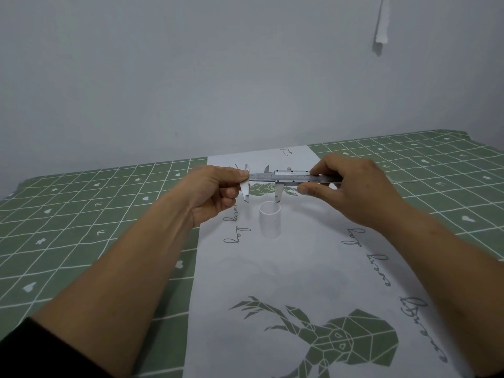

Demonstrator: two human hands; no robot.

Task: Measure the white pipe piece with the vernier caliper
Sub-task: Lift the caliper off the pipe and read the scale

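Plain grey wall (191,77) at the back, green grid tablecloth (81,214) over the table, white printed panel running down its middle.

Head view: white pipe piece (269,223) stands upright on the white panel, open end up, untouched. Only hollow thing here; inside not visible from this angle, looks empty.

Vernier caliper (283,177) is held level in the air just above and beyond the pipe. Left hand (212,192) pinches the fixed-jaw end between thumb and fingers. Right hand (351,186) is closed on the beam end, thumb under the slider. Jaws stand apart and point down, gap looks a bit wider than the pipe.

Step, as I read it: jaws set open, caliper not yet on the part. Next move calls for lowering the jaws to straddle the pipe wall squarely, then closing the slider until both faces touch without tipping the pipe.
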